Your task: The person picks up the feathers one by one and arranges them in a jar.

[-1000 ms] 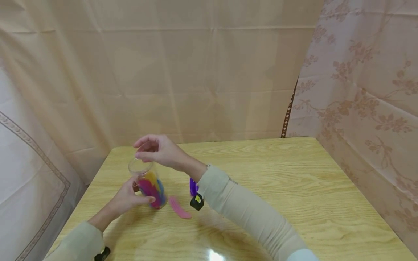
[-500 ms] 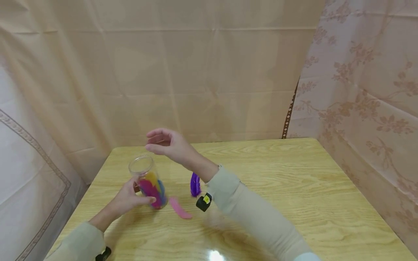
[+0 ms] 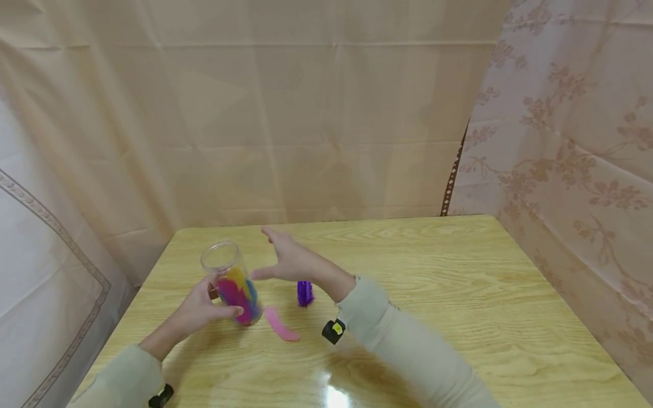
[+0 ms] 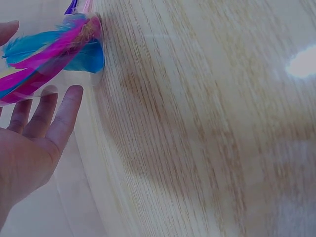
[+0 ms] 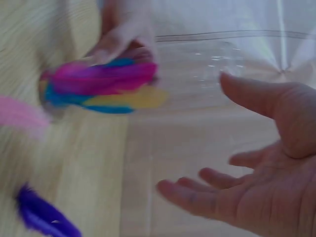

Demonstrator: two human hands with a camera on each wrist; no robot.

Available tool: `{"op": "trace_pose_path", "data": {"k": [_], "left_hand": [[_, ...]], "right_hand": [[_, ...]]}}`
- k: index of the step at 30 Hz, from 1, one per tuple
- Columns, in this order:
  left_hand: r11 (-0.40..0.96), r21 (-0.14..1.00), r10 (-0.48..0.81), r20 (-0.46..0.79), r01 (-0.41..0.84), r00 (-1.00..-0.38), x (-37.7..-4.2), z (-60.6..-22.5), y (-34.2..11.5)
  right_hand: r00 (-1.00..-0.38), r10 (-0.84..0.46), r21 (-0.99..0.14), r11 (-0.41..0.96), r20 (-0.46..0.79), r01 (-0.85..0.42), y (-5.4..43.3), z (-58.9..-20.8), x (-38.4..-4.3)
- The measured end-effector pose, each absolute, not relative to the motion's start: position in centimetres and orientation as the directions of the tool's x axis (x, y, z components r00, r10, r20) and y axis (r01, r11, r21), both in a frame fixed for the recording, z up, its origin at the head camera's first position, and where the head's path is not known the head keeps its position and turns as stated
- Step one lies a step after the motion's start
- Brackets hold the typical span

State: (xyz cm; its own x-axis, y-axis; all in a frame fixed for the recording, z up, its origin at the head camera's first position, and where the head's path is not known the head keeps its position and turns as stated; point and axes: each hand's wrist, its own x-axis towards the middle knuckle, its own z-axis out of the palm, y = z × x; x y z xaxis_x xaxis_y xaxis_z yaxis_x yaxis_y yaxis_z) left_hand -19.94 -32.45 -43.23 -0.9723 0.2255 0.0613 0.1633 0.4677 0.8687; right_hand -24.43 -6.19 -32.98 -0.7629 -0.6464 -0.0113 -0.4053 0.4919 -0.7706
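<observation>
A clear plastic jar (image 3: 220,258) stands at the left of the table, its mouth uncovered. Inside it are magenta, blue and yellow feathers (image 5: 98,84). My left hand (image 3: 196,311) grips the jar low down, thumb in front and fingers behind. To the jar's right my right hand (image 3: 293,258) hangs above the table, fingers spread and holding nothing, as the right wrist view (image 5: 266,168) also has it. A pink feather (image 3: 280,324) lies just right of the jar's base. Below the right hand lies a purple feather (image 3: 305,293), partly covered by it in the head view.
The wood-grain table (image 3: 433,294) stretches away to the right. A beige curtain (image 3: 326,113) hangs behind its far edge, with a flowered cloth (image 3: 576,158) on the right and a white cloth (image 3: 46,272) on the left. Each sleeve carries a small black camera (image 3: 334,331).
My right hand has moved from above the jar's mouth to the right and then down, its fingers spreading. The left hand and the jar have stayed in place.
</observation>
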Motion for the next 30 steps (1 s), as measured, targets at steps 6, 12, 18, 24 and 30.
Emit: {"op": "trace_pose_path", "data": {"k": [6,12,18,24,30], "left_hand": [[0.478,0.862,0.222,0.07,0.171,-0.973,-19.9,-43.3,-32.5],[0.483,0.864,0.208,0.048,0.146,-0.977,-19.9,-43.3,-32.4],[0.466,0.874,0.211,0.043,0.139,-0.977,-19.9,-43.4,-32.4],[0.464,0.876,0.211,0.038,0.134,-0.977,-19.9,-43.3,-32.3],[0.467,0.873,0.213,0.044,0.141,-0.976,-19.9,-43.3,-32.3]], "right_hand": [[-0.726,-0.672,-0.558,0.662,-0.146,-0.5,-6.6,-35.7,-23.1],[-0.734,-0.621,-0.399,0.768,-0.275,-0.501,-7.1,-37.9,-21.7],[-0.732,-0.627,-0.35,0.771,-0.267,-0.532,-7.6,-40.0,-21.6],[-0.745,-0.633,-0.312,0.765,-0.209,-0.563,-8.1,-41.5,-21.6],[-0.783,-0.599,-0.298,0.788,-0.167,-0.539,-8.5,-42.5,-21.4]]}}
